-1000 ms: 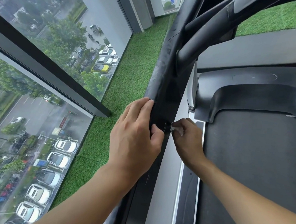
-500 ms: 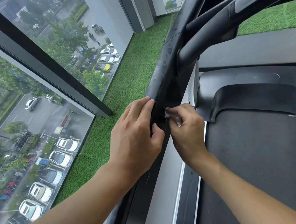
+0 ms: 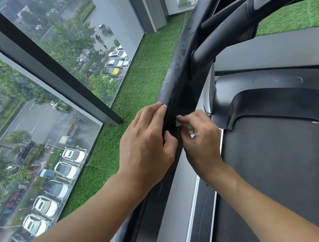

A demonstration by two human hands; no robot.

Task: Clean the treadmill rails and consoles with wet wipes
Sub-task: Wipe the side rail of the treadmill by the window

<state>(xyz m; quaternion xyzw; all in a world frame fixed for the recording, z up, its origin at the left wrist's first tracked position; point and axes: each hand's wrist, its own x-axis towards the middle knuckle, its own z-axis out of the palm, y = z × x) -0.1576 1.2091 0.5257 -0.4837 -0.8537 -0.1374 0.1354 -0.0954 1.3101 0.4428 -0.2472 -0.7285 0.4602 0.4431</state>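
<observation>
The treadmill's black left handrail (image 3: 175, 79) runs from the bottom centre up toward the top of the head view. My left hand (image 3: 146, 145) grips this rail from its outer side, fingers over the top and thumb on the inner face. My right hand (image 3: 199, 142) is on the inner side of the rail and pinches a small crumpled white wet wipe (image 3: 183, 122), pressing it against the rail just beyond my left thumb. Most of the wipe is hidden under my fingers.
A curved black handlebar (image 3: 220, 38) branches off the rail above my hands. The dark treadmill belt (image 3: 276, 182) and black motor cover (image 3: 275, 101) lie to the right. Green artificial turf (image 3: 138, 91) borders a big window (image 3: 40, 88) on the left.
My right hand with the wipe has slid up the inner side of the rail, from below my left thumb to beside my left fingers. My left hand has kept its grip.
</observation>
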